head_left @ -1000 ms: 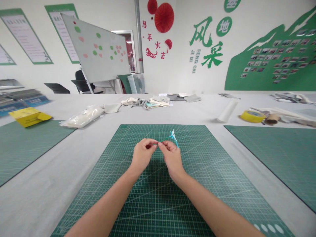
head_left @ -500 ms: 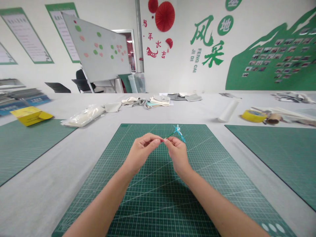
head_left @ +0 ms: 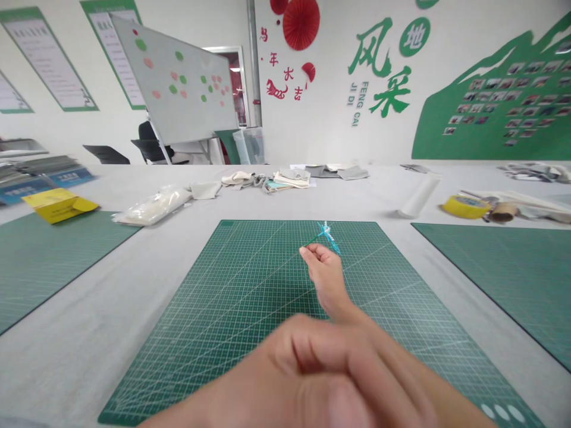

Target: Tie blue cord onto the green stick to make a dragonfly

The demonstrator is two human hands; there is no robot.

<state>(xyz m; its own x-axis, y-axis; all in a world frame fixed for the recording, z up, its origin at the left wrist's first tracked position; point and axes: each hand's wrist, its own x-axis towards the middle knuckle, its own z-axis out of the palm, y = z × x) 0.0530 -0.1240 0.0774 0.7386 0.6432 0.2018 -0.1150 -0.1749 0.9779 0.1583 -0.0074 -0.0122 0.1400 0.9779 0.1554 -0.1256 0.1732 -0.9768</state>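
My right hand [head_left: 329, 278] is closed in a pinch above the green cutting mat [head_left: 241, 279]. Between its thumb and fingers is the green stem of a small craft flower [head_left: 328, 232], whose light blue and white top points away to the upper right. Close to the camera, at the bottom, looms my left hand [head_left: 303, 374], large and blurred. Its fingers are curled and pressed together; whatever they hold, if anything, cannot be made out. The left hand is well apart from the flower and covers part of my right forearm.
More cutting mats [head_left: 495, 267] lie on either side. Across the white table are a yellow box [head_left: 60, 205], a plastic-wrapped pack [head_left: 156, 205], fabric pieces [head_left: 292, 177], a white roll [head_left: 419, 196] and yellow tape [head_left: 465, 206]. A whiteboard [head_left: 178, 89] stands behind.
My left hand has left the right hand's fingertips and come back towards the camera. The right hand stays in nearly the same place, still pinching the flower's stem.
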